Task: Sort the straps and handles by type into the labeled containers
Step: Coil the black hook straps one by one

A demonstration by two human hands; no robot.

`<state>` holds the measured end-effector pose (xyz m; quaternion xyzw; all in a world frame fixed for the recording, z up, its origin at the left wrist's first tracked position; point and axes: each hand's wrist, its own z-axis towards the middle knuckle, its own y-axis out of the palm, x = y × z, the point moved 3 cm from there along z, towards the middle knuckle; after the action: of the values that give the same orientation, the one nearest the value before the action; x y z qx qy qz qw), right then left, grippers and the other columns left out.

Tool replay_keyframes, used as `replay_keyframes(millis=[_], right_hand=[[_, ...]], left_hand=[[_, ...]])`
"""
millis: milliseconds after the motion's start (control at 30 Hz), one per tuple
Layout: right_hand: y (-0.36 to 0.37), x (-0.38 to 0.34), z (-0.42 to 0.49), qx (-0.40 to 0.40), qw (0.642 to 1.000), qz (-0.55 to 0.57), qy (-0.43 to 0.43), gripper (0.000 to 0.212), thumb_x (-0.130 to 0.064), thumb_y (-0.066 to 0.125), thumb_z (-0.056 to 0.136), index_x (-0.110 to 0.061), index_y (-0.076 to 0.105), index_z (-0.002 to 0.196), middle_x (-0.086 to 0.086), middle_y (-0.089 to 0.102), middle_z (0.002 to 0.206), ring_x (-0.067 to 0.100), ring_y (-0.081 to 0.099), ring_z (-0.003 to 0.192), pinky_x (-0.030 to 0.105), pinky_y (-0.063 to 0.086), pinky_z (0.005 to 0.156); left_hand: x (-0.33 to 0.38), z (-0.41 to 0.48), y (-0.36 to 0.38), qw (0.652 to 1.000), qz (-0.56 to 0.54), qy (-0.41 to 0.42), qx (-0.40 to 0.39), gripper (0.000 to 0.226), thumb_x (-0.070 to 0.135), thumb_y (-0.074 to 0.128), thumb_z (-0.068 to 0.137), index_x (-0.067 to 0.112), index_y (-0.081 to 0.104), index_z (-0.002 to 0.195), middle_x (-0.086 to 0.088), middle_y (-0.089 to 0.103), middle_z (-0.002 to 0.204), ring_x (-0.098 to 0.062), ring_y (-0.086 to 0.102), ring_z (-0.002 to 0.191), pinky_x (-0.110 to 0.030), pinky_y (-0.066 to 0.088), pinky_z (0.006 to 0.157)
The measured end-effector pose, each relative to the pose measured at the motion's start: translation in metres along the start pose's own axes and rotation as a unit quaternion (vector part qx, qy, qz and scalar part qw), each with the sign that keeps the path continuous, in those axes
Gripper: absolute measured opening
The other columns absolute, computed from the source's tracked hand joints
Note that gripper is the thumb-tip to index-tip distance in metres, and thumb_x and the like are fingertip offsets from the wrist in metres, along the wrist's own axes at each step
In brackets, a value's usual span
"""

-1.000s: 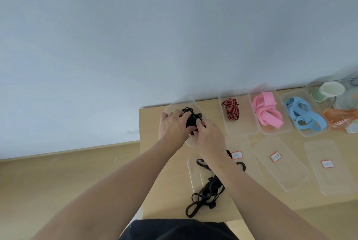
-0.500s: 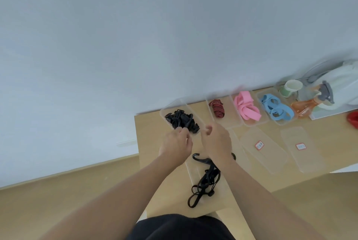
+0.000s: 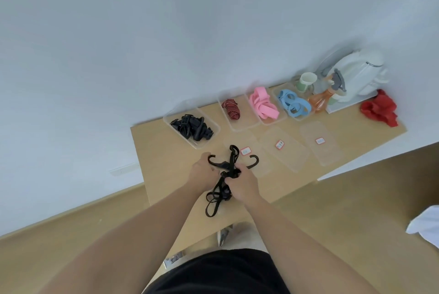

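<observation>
Fingers of the left hand (image 3: 203, 172) curl round one hooked end, right hand (image 3: 242, 183) pinches the middle of the black strap tangle (image 3: 231, 162) — we read this as untangling before sorting. It's near the table's (image 3: 161, 175) front edge, leftward; the black-filled container (image 3: 209, 139) waits at the back-left corner.

My left hand (image 3: 204, 173) hides its own fingertips against the straps (image 3: 218, 195), so I can't tell its hold. My right hand (image 3: 241, 185) curls round them, tips buried. The lid (image 3: 240, 140) beneath is partly covered. The labels (image 3: 279, 144) are too small to read. A white thing (image 3: 427, 227) is cut off at the right edge.
</observation>
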<state>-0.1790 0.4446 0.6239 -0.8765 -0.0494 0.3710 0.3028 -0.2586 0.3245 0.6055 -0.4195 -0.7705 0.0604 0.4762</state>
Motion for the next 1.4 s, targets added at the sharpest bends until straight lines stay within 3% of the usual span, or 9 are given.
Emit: replay_keyframes(millis=[133,233,367,533,833,1000,1133,1267,1400], right_hand=[[-0.005,0.002,0.012,-0.024,0.996,0.078,0.023,0.048,-0.008,0.066,0.087,-0.021,0.06,0.133,0.003,0.069,0.111,0.019,0.068,0.097,0.03,0.058,0.077],[-0.016,0.003,0.025,-0.057,0.985,0.159,0.047,0.034,-0.002,0.066,0.089,-0.016,0.064,0.121,0.006,0.07,0.105,0.017,0.07,0.087,0.022,0.054,0.061],[-0.027,0.0,0.039,-0.16,0.947,0.269,0.07,0.028,0.002,0.066,0.091,-0.009,0.066,0.117,0.013,0.075,0.105,0.026,0.075,0.091,0.038,0.061,0.076],[-0.047,-0.012,0.049,-0.272,0.907,0.318,0.045,0.028,0.004,0.062,0.095,-0.009,0.065,0.119,0.015,0.077,0.103,0.031,0.075,0.094,0.049,0.059,0.091],[-0.07,-0.028,0.07,-0.34,0.896,0.281,0.048,0.029,0.008,0.055,0.093,-0.005,0.067,0.115,0.017,0.076,0.094,0.028,0.07,0.085,0.043,0.06,0.079],[-0.077,-0.037,0.075,-0.358,0.898,0.249,0.055,0.013,-0.009,0.068,0.093,-0.01,0.068,0.106,0.007,0.073,0.08,0.015,0.066,0.06,0.028,0.053,0.055],[-0.077,-0.041,0.078,-0.381,0.895,0.227,0.04,0.021,-0.004,0.062,0.096,-0.001,0.067,0.116,0.009,0.075,0.079,0.02,0.071,0.068,0.034,0.057,0.065],[-0.078,-0.044,0.078,-0.42,0.888,0.187,-0.012,0.029,-0.002,0.048,0.102,-0.007,0.073,0.116,0.016,0.076,0.105,0.026,0.073,0.093,0.036,0.058,0.083],[-0.077,-0.042,0.076,-0.428,0.885,0.181,-0.024,0.022,0.0,0.058,0.099,-0.009,0.068,0.116,0.014,0.074,0.103,0.022,0.07,0.083,0.03,0.057,0.075]], left_hand=[[0.004,0.004,-0.002,0.995,-0.061,-0.045,0.058,0.03,0.025,0.065,0.095,0.019,0.05,0.121,-0.009,0.071,0.104,-0.027,0.068,0.096,-0.045,0.059,0.086],[0.013,-0.006,0.004,0.99,-0.118,-0.062,0.04,0.039,0.028,0.063,0.097,0.026,0.046,0.132,-0.003,0.067,0.102,-0.025,0.068,0.095,-0.041,0.059,0.085],[0.021,-0.013,0.016,0.984,-0.171,-0.045,0.033,0.042,0.03,0.064,0.097,0.029,0.053,0.138,0.0,0.069,0.119,-0.018,0.068,0.107,-0.04,0.057,0.095],[0.042,-0.023,0.012,0.956,-0.28,-0.04,0.075,0.024,0.018,0.064,0.099,0.024,0.069,0.121,-0.001,0.076,0.104,-0.017,0.074,0.091,-0.036,0.062,0.086],[0.06,-0.027,0.009,0.94,-0.314,-0.072,0.112,0.015,0.006,0.066,0.094,0.012,0.07,0.107,-0.009,0.071,0.085,-0.016,0.063,0.064,-0.029,0.056,0.066],[0.061,-0.027,0.011,0.935,-0.322,-0.092,0.118,0.013,0.005,0.068,0.093,0.009,0.069,0.105,-0.009,0.069,0.085,-0.017,0.063,0.065,-0.028,0.053,0.063],[0.064,-0.031,0.012,0.937,-0.313,-0.089,0.123,0.012,0.019,0.071,0.093,0.01,0.071,0.101,-0.007,0.073,0.087,-0.016,0.065,0.069,-0.031,0.05,0.065],[0.068,-0.033,0.019,0.945,-0.292,-0.109,0.102,0.037,0.053,0.072,0.089,0.017,0.076,0.097,-0.002,0.075,0.088,-0.012,0.066,0.075,-0.03,0.051,0.072],[0.066,-0.035,0.02,0.924,-0.348,-0.115,0.105,0.014,0.019,0.071,0.093,0.007,0.072,0.099,-0.007,0.074,0.087,-0.018,0.069,0.074,-0.033,0.056,0.071]])
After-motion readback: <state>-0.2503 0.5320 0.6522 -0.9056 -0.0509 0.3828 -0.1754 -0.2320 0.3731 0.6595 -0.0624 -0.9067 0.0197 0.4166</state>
